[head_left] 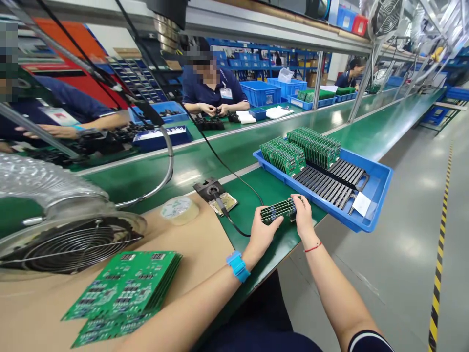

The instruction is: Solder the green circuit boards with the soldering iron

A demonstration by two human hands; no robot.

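Factory line, green work surface (252, 183) running off into the distance, metal frame overhead, blue bins behind, yellow-black floor tape (441, 220) at far right. Far left: a co-worker (69, 98) at the opposite bench; another co-worker (210, 83) further along, both hands on small dark parts. Near left: silver duct (47, 183) and round fan (73, 249), then a stack of green circuit boards (128, 286) lying on a brown sheet (205, 239), edges fanned out. Roll of tape (179, 211) beyond, lying flat; dark holder (208, 188) with a cable next to it.

Center: left hand (262, 234) and right hand (303, 215), fingers closed in on a small batch of boards (274, 211), held between them just off the near corner of the tray. Exact count unclear.

Right: blue tray (384, 183) with black racks (326, 186). Two rows of upright boards (315, 146) fill the far-left part; slots toward the near-right side hold none. So, judging by the layout, racking is partial: two rows in, one batch in hand, flat stack still unracked.

Writing: white slip (361, 204) in tray, text not legible. Badge (226, 93) on co-worker, unreadable. No brand can be made out.
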